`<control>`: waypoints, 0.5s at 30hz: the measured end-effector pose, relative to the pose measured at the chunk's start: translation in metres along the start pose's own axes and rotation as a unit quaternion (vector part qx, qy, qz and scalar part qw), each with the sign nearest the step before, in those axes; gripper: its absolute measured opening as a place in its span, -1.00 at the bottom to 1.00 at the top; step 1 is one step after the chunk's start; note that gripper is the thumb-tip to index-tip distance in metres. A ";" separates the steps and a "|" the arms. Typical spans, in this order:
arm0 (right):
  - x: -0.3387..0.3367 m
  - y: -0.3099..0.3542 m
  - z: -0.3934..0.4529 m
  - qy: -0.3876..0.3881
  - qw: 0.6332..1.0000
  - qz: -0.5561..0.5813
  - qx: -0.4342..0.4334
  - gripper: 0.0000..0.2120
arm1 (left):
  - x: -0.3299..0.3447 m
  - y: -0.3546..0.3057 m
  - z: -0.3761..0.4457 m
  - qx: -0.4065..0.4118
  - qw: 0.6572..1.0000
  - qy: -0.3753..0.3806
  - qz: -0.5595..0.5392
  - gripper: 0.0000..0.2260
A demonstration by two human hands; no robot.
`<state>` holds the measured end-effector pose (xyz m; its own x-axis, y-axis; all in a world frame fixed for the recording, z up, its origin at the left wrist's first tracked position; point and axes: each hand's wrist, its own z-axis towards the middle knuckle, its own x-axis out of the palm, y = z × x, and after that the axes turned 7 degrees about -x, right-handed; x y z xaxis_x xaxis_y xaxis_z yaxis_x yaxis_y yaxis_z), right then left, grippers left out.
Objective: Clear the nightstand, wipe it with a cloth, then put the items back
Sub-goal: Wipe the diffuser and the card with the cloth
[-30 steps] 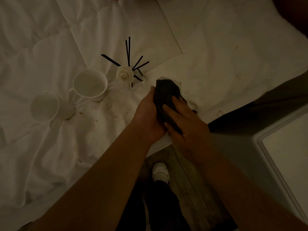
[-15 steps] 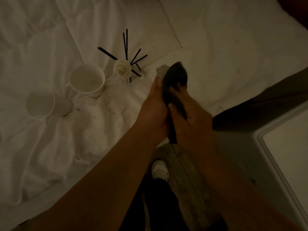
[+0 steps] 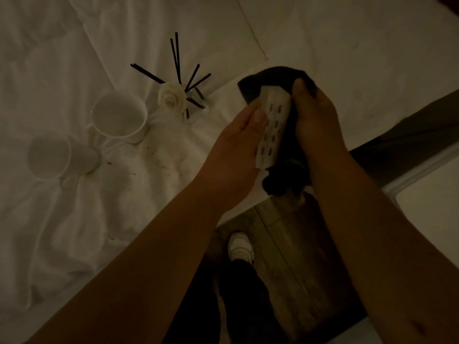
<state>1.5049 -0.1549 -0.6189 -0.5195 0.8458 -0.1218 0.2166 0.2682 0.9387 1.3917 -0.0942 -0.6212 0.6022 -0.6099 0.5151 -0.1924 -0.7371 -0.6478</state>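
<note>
Left hand (image 3: 238, 135) is gripping a white power strip (image 3: 272, 127) while right hand (image 3: 315, 115) is clutching a dark cloth (image 3: 285, 155) against it, above the bed (image 3: 74, 219)

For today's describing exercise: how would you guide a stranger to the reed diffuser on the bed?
Start from the rumpled white bed sheet filling the left of the view, where two white ceramic mugs sit, one upright, one tipped over. Just right of the upright mug stands a small clear glass reed diffuser. Only it has thin black sticks fanning out and a white rose-shaped ornament.
</note>
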 end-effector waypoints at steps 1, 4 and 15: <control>-0.003 -0.001 -0.004 -0.003 1.000 0.020 0.009 -0.87 | 0.000 -0.002 0.001 0.003 0.999 -0.033 0.007 -0.74; -0.004 -0.006 -0.027 -0.026 0.997 0.066 0.004 -0.90 | 0.000 -0.001 0.011 0.043 0.960 -0.247 0.127 -0.78; 0.018 -0.004 -0.076 0.099 0.992 0.060 -0.043 -0.70 | 0.013 0.012 -0.005 -0.078 0.994 -0.050 -0.057 -0.51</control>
<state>1.4319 -0.1753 -0.6001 -0.6487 0.7594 0.0497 0.2188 0.1235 0.9679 1.3934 -0.1123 -0.6200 0.7003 -0.4926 0.5166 -0.2307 -0.8411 -0.4892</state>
